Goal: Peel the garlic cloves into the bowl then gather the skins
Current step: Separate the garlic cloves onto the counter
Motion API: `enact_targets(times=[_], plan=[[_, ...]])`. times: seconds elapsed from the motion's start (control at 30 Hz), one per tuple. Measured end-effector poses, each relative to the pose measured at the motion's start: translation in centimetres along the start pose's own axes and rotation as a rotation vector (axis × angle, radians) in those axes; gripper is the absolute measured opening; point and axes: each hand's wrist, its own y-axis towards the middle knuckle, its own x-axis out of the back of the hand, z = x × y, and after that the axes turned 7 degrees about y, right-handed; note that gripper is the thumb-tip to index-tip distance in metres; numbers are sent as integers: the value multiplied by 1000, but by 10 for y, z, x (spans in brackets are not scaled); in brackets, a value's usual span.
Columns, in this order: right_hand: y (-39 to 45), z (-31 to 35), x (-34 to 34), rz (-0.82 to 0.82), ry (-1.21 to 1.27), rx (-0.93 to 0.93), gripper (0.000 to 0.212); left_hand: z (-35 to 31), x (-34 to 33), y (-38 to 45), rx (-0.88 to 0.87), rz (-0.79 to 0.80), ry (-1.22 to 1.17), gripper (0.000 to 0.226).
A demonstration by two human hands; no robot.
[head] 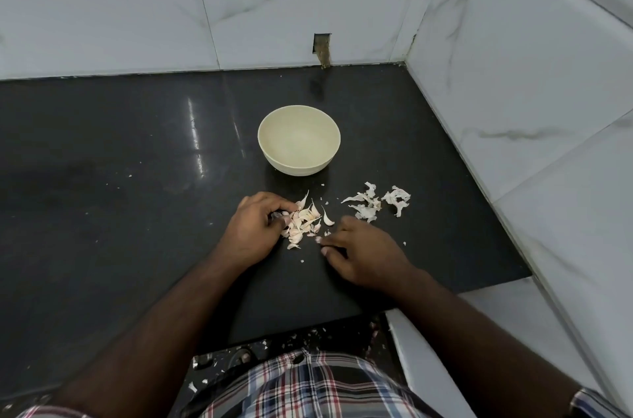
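A cream bowl [299, 140] stands on the black counter [137, 150]; nothing shows inside it. In front of it lies a small heap of garlic cloves [303, 220] in their pale skins. My left hand [255, 229] rests at the heap's left edge, fingers curled against the cloves; whether it grips one is hidden. My right hand [359, 251] lies on the counter just right of the heap, fingers bent toward it, with a tiny pale bit at the fingertips. A separate cluster of loose white skins [378, 201] lies further right.
Marble-tiled walls [513, 92] close the counter at the back and the right. The counter's front edge runs near my checked shirt [308, 383]. Small skin flakes [301, 337] lie scattered along that edge and below it.
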Motion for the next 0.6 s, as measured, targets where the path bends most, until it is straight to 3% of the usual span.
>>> enact_targets(times=[0.2,0.3,0.43,0.6], plan=[[-2,-41,30,-140,-54,-197,24,-4,1,-1,41,-9,-24,33],[7,-36,29,-226,27,-190,23,-8,4,3,77,-8,-17,32],[24,-10,16,-148,81,-174,16,-12,1,7,32,35,60,38],[37,-1,1,-76,3,-211,31,-11,-5,9,59,93,140,41]])
